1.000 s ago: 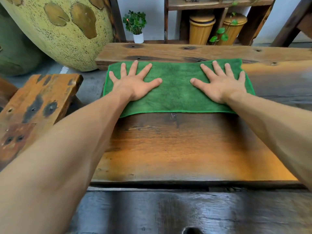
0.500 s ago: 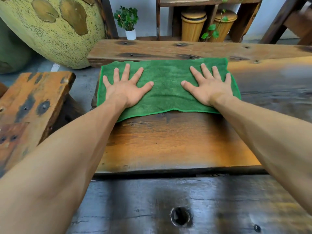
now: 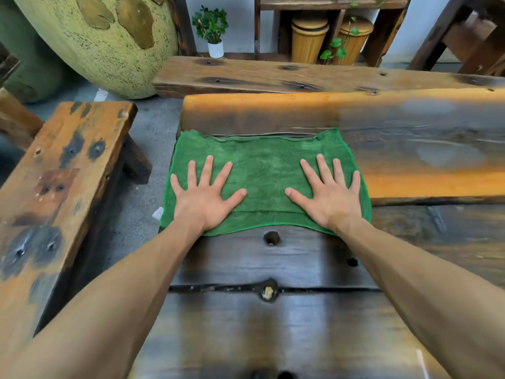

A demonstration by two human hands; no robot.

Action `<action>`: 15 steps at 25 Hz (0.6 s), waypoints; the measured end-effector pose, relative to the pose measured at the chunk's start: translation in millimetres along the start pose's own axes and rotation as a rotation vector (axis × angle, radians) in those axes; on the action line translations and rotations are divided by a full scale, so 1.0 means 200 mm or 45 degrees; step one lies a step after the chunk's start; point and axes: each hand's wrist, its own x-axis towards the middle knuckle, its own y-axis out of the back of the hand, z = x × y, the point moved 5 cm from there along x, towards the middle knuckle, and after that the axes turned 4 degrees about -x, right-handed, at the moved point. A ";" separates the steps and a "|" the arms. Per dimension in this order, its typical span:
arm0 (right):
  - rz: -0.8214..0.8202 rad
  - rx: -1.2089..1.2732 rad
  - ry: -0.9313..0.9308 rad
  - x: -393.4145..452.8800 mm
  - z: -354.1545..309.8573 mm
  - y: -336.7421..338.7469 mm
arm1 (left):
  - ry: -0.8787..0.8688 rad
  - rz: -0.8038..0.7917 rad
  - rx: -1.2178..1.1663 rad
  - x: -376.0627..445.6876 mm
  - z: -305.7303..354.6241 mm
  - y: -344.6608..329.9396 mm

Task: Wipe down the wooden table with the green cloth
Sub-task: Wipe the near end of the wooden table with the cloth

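Head view: green cloth (image 3: 266,170) dragged nearer across wooden table (image 3: 273,324); left hand (image 3: 203,196), right hand (image 3: 329,196) flat, fingers spread

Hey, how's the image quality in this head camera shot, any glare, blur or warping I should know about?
Head view: pale glare streaks the glossy table at right and the dark planks near the bottom; wide-angle warping bows the table edges and stretches the forearms; the right side and lower planks look smeared, while the green cloth and both hands, left hand and right hand, stay fairly sharp.
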 end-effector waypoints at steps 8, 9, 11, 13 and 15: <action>0.038 -0.031 0.057 -0.61 -0.01 -0.12 | 0.059 0.002 0.005 -0.68 0.00 -0.18; 0.029 -0.032 0.059 -0.70 -0.01 -0.14 | 0.064 -0.005 0.013 -0.76 0.00 -0.21; -0.001 -0.036 0.072 -0.86 -0.01 -0.17 | 0.064 -0.008 0.040 -0.92 0.00 -0.26; -0.020 -0.036 0.088 -1.03 -0.01 -0.21 | 0.055 -0.015 0.053 -1.10 -0.01 -0.31; -0.013 -0.027 0.089 -1.20 -0.02 -0.24 | 0.056 -0.014 0.058 -1.27 -0.02 -0.36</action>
